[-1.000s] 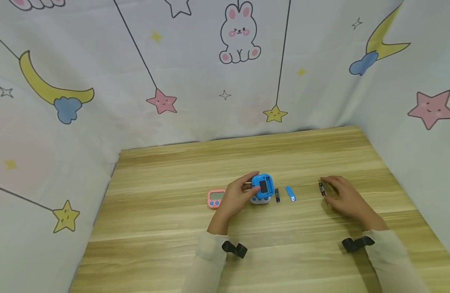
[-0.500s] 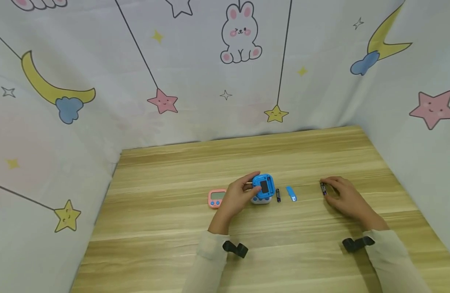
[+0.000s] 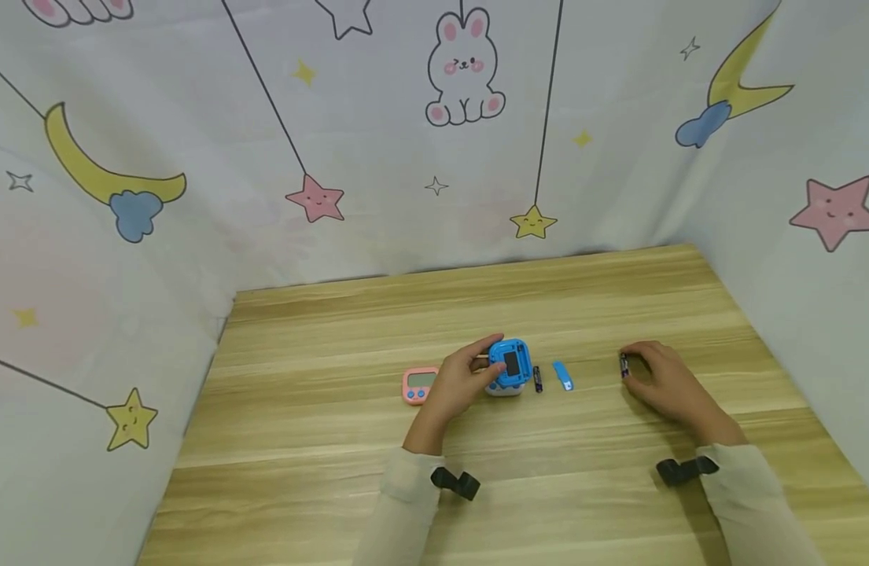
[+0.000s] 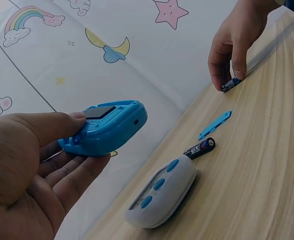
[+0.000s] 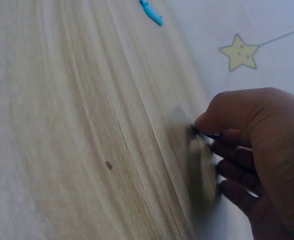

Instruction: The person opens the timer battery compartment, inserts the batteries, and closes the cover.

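My left hand (image 3: 462, 385) holds a blue digital timer (image 3: 513, 362) above the table, its back turned up and its battery compartment uncovered. In the left wrist view the thumb lies on top of the timer (image 4: 109, 127) and the fingers support it from below. At the right, my right hand (image 3: 666, 387) pinches a small dark battery (image 3: 624, 365) end to end between thumb and fingers, low at the tabletop. Between the hands lie a second battery (image 3: 537, 380) and a blue battery cover (image 3: 563, 376).
Partly under the blue timer in the head view is a white timer with blue buttons (image 4: 162, 192), lying on the table. A pink timer (image 3: 420, 385) sits left of it, partly covered by my left hand. A printed curtain (image 3: 377, 141) stands behind the wooden table (image 3: 321, 338).
My right thumb and fingers have closed on the battery's ends, and the battery has turned slightly more upright in the head view. My left hand keeps the blue timer in nearly the same place.
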Motion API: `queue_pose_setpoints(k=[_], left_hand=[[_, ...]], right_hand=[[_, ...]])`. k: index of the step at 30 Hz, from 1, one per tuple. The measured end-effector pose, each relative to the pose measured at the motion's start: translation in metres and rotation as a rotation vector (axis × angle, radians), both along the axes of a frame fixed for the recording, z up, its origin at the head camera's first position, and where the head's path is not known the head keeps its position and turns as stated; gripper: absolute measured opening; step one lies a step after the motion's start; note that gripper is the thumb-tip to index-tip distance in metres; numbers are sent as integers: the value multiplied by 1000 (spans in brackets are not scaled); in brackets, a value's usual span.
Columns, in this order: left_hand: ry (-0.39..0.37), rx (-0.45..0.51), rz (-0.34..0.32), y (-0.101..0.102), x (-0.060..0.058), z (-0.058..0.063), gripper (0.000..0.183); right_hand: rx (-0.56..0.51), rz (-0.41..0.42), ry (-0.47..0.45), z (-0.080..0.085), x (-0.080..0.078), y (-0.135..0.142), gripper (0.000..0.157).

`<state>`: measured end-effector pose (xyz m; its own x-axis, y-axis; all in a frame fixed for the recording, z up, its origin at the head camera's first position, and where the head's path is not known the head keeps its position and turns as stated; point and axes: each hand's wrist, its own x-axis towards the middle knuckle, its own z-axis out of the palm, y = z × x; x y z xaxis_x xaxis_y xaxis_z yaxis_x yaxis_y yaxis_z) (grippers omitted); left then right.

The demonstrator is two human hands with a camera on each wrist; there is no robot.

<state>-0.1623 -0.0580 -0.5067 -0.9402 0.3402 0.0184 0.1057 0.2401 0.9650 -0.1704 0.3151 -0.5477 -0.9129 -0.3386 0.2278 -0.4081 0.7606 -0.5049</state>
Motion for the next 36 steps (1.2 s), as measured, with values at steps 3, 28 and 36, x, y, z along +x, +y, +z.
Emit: queue_pose_setpoints(k=[3,28,36], left_hand=[[-5,1,3,0,0,0,50],[-17,29,24,0,-1,-2,50],[-16,57,44,-1,-1,0,45]], right_hand=[[-1,-10,-4,1,-1,-1,44],[-229,15,70,31,3,-93,45],[-283,114,107,42,6,-129,51]])
